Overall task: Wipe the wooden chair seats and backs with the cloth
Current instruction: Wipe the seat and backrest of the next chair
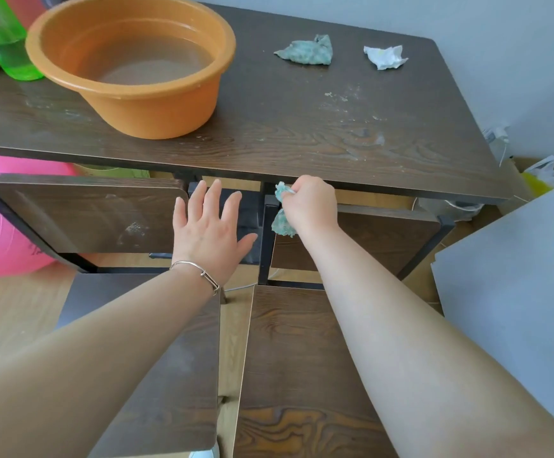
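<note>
Chair seats [302, 358], right hand [310, 206] gripping cloth [282, 226] (bunched), left hand [209, 229] spread

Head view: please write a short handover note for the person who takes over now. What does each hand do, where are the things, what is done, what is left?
Right hand: closed on the green cloth, at the top left corner of the right chair back.
Left hand: open, empty, fingers spread by the edge of the left chair back.
Both seats, left seat and right seat, are in front of you.
Done: cannot tell.
Left: the left back shows a whitish smear; then check both seats.
</note>
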{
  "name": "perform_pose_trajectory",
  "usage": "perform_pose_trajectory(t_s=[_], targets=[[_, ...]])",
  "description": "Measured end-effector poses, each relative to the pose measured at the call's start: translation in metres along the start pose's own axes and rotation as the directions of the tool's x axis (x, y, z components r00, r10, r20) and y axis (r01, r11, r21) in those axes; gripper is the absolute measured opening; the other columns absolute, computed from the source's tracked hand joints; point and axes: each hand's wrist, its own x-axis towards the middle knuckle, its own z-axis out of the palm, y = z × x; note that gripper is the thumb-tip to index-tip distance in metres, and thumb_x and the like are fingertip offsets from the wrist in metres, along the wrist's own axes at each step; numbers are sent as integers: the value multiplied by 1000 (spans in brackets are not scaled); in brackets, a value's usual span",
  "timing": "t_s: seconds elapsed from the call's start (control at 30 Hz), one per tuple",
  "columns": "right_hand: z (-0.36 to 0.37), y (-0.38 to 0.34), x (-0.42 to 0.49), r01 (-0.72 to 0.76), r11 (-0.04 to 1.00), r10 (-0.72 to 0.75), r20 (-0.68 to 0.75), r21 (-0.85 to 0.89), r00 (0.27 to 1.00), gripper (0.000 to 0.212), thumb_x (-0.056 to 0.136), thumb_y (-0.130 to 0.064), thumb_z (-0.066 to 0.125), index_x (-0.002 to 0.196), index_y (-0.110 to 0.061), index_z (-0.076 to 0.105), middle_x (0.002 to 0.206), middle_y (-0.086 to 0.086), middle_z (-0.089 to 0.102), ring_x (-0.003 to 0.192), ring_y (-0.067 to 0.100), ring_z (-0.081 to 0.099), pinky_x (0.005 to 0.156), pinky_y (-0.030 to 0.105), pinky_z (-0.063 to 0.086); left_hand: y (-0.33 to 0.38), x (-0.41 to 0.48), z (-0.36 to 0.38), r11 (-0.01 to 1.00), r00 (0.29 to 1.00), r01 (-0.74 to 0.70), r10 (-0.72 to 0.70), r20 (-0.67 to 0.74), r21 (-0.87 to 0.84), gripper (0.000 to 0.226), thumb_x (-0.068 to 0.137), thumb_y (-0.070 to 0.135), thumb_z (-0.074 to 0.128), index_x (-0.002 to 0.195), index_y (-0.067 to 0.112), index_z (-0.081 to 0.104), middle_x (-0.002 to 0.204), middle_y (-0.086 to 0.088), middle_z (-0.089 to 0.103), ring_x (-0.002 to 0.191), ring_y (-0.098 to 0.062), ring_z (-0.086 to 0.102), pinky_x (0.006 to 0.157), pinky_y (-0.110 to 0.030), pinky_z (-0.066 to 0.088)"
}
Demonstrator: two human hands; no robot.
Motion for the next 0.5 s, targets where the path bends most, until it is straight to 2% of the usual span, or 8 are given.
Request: perform_pose_trajectory(t_s=[0.1,0.2,0.33,0.5], targets=[[6,-8,5,7,1000,-7,12,6,1000,16,93,-27,59,95,-14,68,93,5,68,89,24,64,75,38,57,-11,-5,7,1000,1000,-1,2,19,-14,70,93,61,39,150,26,18,160,-9,12,148,-31,3,118,-55,11],[5,-3,10,20,997,-21,10,74,1000,14,93,-28,60,88,-17,67,89,0,66,89,21,61,70,33,52,-16,-9,13,1000,1000,-15,16,24,-17,70,93,61,39,150,26,18,160,-10,13,148,-31,3,118,-55,11],[4,-5,11,154,988,-155,17,28,988,14,94,-31,61,97,-20,68,95,0,67,90,20,63,76,40,57,-18,-11,22,999,999,-31,31,29,-25,71,92,61,40,150,26,19,159,-9,14,148,-31,4,117,-55,12],[8,-6,8,331,940,-329,44,-87,943,15,96,-27,59,104,-18,69,103,2,65,92,18,59,76,35,55,-17,-12,25,998,998,-48,50,49,-36,72,92,62,39,150,27,17,160,-9,12,148,-31,3,118,-55,11]])
